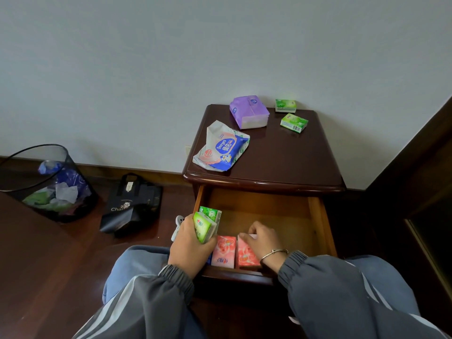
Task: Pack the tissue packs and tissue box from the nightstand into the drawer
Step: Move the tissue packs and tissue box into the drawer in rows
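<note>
The nightstand (pixel 281 162) has its drawer (pixel 318 216) pulled open. My left hand (pixel 188 245) grips a green tissue pack (pixel 202 228) at the drawer's left side, with another green pack (pixel 210 212) behind it. Two pink tissue packs (pixel 223 250) stand at the drawer's front. My right hand (pixel 263 237) rests on the right pink pack (pixel 245 255), fingers curled over its top. On the nightstand top lie a purple tissue pack (pixel 249 112), a blue-and-pink wipes pack (pixel 221 149) and two small green packs (pixel 293 122).
A mesh waste bin (pixel 46 182) with rubbish stands on the floor at the left. A black bag (pixel 132 206) lies beside the nightstand. Dark wooden furniture (pixel 420 179) rises at the right. My knees are right under the drawer front.
</note>
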Tool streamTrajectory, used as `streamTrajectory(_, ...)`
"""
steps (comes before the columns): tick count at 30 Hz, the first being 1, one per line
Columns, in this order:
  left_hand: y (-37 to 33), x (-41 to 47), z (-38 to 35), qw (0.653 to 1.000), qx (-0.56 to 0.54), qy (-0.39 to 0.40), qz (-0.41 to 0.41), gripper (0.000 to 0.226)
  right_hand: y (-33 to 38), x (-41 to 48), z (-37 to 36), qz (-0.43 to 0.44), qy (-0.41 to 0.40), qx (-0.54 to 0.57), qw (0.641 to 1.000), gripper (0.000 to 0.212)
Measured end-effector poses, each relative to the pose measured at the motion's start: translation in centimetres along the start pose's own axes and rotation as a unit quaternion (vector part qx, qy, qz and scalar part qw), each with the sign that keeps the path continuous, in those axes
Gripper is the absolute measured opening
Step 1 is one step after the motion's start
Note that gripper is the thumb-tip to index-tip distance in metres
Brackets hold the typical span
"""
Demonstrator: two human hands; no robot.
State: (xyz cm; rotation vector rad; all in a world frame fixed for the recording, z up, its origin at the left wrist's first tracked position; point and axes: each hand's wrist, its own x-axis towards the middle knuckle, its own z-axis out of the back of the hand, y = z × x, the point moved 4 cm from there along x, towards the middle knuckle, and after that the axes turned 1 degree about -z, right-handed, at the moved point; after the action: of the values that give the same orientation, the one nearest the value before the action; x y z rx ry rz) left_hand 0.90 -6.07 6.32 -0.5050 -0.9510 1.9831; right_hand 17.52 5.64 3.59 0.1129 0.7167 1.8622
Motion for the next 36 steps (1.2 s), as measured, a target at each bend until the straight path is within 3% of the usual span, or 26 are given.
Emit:
streamTrajectory(2,-0.1,-0.1,0.0,1.000,0.003,-0.003,-0.007,0.051,0.5,-0.3,-0.4,0.024,0.021,-0.015,0.999,0.040)
streamTrajectory(5,-0.2,-0.1,0.1,1.000,0.007,-0.004,-0.009,0.052,0.9,-1.2,-0.9,0.009,0.116,0.019,0.993,0.055)
streamTrajectory(8,-0.2,-0.1,0.1,1.000,0.013,0.000,-0.004,0.053,0.8,-1.6,-1.0,0.019,0.195,0.013,0.980,0.037)
streamTrajectory(11,-0.3,-0.1,0.1,1.000,0.013,0.003,0.001,0.053,0.4,-1.8,-0.4,0.021,0.227,0.021,0.973,0.042)
streamTrajectory(15,-0.4,-0.2,0.2,1.000,0.017,0.004,0.000,0.053,0.5,-1.9,-0.1,0.047,0.201,0.025,0.978,0.039)
streamTrajectory(19,-0.4,-0.4,0.4,1.000,0.001,0.014,0.007,0.051,0.5,-2.2,0.3,0.040,0.145,0.029,0.988,0.050)
streamTrajectory(23,-1.0,-0.6,0.2,0.995,-0.087,0.048,-0.019,0.051,2.7,-2.4,2.7,0.065,0.022,0.173,0.983,0.037)
streamTrajectory(26,-2.3,-1.3,-0.4,0.987,-0.123,0.096,-0.045,0.052,4.7,-3.0,4.3,0.070,0.053,0.292,0.952,0.026)
streamTrajectory(30,-4.5,-1.6,-1.0,0.990,-0.052,0.110,-0.065,0.054,5.1,-3.5,5.6,0.067,0.086,0.282,0.953,0.023)
streamTrajectory(36,-6.7,-1.4,-2.7,0.991,0.035,0.127,-0.022,0.061,3.4,-4.3,5.2,0.028,0.161,0.286,0.944,0.046)
